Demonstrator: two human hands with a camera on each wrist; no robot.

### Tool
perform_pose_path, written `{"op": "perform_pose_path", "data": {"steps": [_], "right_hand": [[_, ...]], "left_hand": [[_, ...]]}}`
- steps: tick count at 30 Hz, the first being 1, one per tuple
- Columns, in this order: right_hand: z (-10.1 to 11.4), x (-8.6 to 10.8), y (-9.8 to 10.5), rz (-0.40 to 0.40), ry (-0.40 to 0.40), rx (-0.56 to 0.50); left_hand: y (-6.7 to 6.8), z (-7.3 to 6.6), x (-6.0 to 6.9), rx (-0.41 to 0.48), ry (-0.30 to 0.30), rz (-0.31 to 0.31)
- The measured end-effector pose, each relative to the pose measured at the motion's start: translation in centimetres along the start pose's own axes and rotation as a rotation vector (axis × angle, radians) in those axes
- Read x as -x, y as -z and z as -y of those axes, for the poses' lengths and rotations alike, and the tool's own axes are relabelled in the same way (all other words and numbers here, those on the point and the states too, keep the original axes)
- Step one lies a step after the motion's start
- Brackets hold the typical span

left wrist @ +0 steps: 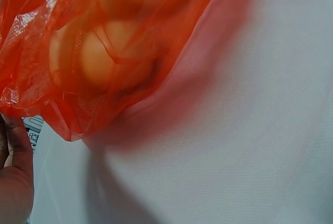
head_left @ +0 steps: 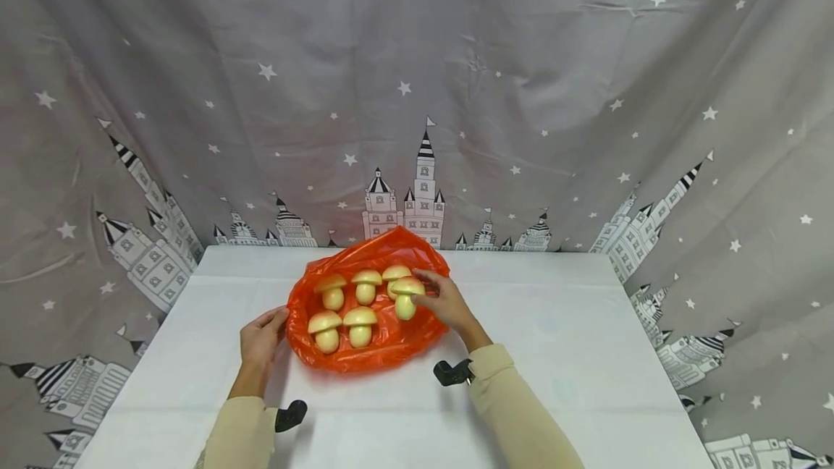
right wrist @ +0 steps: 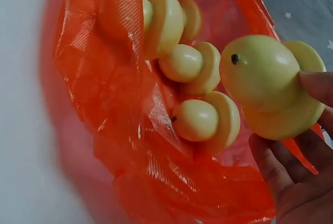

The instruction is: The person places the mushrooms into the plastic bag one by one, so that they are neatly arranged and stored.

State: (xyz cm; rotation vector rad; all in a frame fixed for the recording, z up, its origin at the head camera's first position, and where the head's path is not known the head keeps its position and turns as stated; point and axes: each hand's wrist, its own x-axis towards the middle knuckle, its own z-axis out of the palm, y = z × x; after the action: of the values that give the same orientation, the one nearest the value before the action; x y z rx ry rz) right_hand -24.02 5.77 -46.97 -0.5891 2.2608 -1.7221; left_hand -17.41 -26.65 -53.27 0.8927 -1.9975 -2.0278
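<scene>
A red plastic bag (head_left: 384,353) lies spread on the table with its mouth wide, and several yellow toy mushrooms with rounded caps and thick stems sit inside it. My right hand (head_left: 448,304) grips one toy mushroom (right wrist: 263,76) over the bag's right part, the thumb on one side and the fingers on the other. Just behind it in the head view is another mushroom (head_left: 394,273), partly covered. At the bag's left rim, my left hand (head_left: 260,342) pinches the plastic; its fingertips are partly hidden in the left wrist view. Through the film there, a mushroom (left wrist: 117,55) shows.
A white cloth covers the table (head_left: 554,353). Behind it hangs a grey curtain (head_left: 521,93) printed with castles and stars. Black wrist mounts (head_left: 290,416) stick out from both beige sleeves (head_left: 521,411).
</scene>
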Motion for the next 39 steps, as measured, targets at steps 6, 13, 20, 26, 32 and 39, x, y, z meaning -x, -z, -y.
{"op": "perform_pose_path", "data": {"steps": [6,13,20,26,32,39], "right_hand": [[-2.8,-1.6,-1.0,-0.048,-0.042,0.001],[-4.7,-2.6,-1.8,-0.032,-0.109,0.122],[-5.2,-3.1,-2.7,-0.002,-0.133,0.187],[-5.8,-3.4,-3.6,0.01,-0.187,0.192],[-6.2,-3.5,-4.2,-0.012,-0.193,0.209],[-6.4,-3.3,-4.7,-0.013,-0.213,0.216]], "left_hand": [[0.1,0.2,0.1,-0.014,0.005,-0.007],[0.3,1.3,-0.7,0.074,-0.021,0.0],[-0.1,0.5,-0.2,0.014,-0.013,-0.024],[0.0,0.1,0.1,0.009,0.006,-0.017],[0.0,0.3,-0.1,0.004,0.006,-0.017],[0.0,0.5,-0.2,0.004,-0.002,-0.02]]}}
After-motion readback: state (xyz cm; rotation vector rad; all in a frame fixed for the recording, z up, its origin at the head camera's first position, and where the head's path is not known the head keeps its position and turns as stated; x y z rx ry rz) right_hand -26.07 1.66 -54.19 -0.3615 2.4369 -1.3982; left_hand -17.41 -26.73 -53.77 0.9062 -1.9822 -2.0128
